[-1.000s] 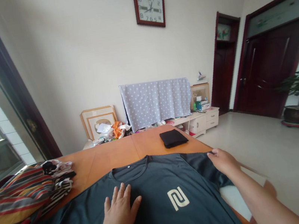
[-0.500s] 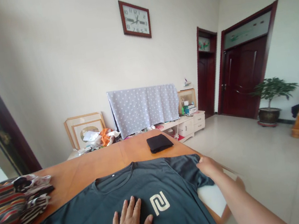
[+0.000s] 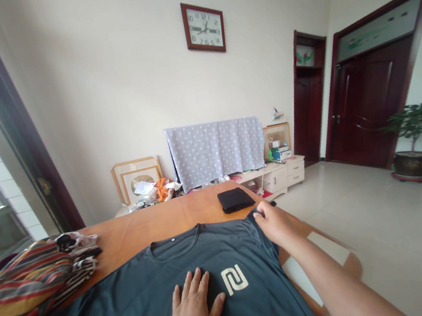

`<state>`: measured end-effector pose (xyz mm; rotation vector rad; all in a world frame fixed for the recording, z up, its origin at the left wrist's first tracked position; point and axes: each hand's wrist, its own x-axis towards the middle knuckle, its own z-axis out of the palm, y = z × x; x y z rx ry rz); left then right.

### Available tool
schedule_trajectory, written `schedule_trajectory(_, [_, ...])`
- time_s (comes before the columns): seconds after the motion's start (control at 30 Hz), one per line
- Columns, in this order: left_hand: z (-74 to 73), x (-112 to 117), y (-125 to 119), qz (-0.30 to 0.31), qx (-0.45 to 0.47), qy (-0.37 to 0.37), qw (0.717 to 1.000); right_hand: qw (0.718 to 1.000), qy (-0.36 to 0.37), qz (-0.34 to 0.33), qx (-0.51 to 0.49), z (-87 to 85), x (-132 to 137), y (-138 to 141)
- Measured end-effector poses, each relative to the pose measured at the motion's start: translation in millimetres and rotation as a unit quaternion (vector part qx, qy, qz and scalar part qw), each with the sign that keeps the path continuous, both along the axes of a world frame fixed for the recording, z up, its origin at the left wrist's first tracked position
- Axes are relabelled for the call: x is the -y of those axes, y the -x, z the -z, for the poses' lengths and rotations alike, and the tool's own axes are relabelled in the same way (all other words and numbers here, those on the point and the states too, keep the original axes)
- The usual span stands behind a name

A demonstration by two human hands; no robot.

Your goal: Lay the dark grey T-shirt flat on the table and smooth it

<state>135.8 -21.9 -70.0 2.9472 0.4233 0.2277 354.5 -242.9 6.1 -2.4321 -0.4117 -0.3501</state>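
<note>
The long wooden bench (image 3: 152, 220) carries a dark T-shirt (image 3: 116, 296) at its near end, with striped clothes (image 3: 25, 278) left of the shirt and a folded black cloth (image 3: 236, 199) beyond its collar. The collar points away from the person, and the shirt's long axis runs from there back toward the body. The left hand (image 3: 191, 310) lies flat beside the chest logo, fingers (image 3: 189, 284) spread apart. The right hand (image 3: 275, 222) is at the far shoulder; its fingers (image 3: 259, 215) are together, though any clamp cannot be told. A hard pull could drag the shirt over the bench's right edge.
</note>
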Motion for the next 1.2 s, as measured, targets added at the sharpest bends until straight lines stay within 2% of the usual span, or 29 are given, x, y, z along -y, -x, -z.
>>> schedule_trajectory(0.07, [-1.6, 0.6, 1.2, 0.0, 0.004, 0.01, 1.0, 0.99, -0.05, -0.129, -0.005, -1.5, -26.3, 23.5])
schedule_trajectory(0.1, [-2.4, 0.9, 1.9, 0.0, 0.006, 0.015, 1.0, 0.976, -0.086, -0.194, -0.042, 0.2, -36.9, 32.7])
schedule_trajectory(0.17, [-4.2, 1.4, 3.3, 0.001, 0.009, 0.024, 1.0, 0.948, -0.141, -0.248, -0.139, 7.0, -50.1, 42.7])
schedule_trajectory(0.2, [-5.1, 1.8, 3.9, 0.001, 0.009, 0.028, 1.0, 0.941, -0.159, -0.244, -0.174, 11.3, -52.5, 42.9])
schedule_trajectory(0.27, [-7.0, 2.4, 4.8, 0.001, 0.009, 0.036, 0.999, 0.944, -0.173, -0.2, -0.195, 20.2, -50.7, 35.7])
schedule_trajectory(0.4, [-10.1, 3.0, 5.3, -0.003, 0.009, 0.049, 0.999, 0.968, -0.137, -0.15, -0.147, 33.5, -40.6, 16.4])
schedule_trajectory(0.5, [-10.7, 2.7, 5.2, -0.003, 0.005, 0.053, 0.999, 0.977, -0.076, -0.167, -0.106, 39.6, -45.8, 17.7])
schedule_trajectory(0.6, [-10.5, 2.1, 5.2, -0.001, 0.003, 0.057, 0.998, 0.976, -0.022, -0.203, -0.076, 48.2, -64.0, 30.0])
schedule_trajectory(0.73, [-10.9, 1.6, 5.0, 0.001, 0.0, 0.065, 0.998, 0.964, 0.043, -0.252, -0.068, 69.2, -87.7, 45.0])
schedule_trajectory(0.9, [-10.5, 0.8, 4.5, 0.001, -0.004, 0.073, 0.997, 0.941, 0.197, -0.264, -0.076, 88.0, -96.0, 46.5])
schedule_trajectory(1.07, [-10.9, 0.5, 8.0, 0.003, 0.018, 0.113, 0.993, 0.935, 0.23, -0.26, -0.074, 92.1, -96.1, 42.6])
schedule_trajectory(1.2, [-11.0, -7.2, 19.1, -0.015, 0.069, 0.203, 0.977, 0.935, 0.25, -0.244, -0.064, 106.1, -97.0, 38.6])
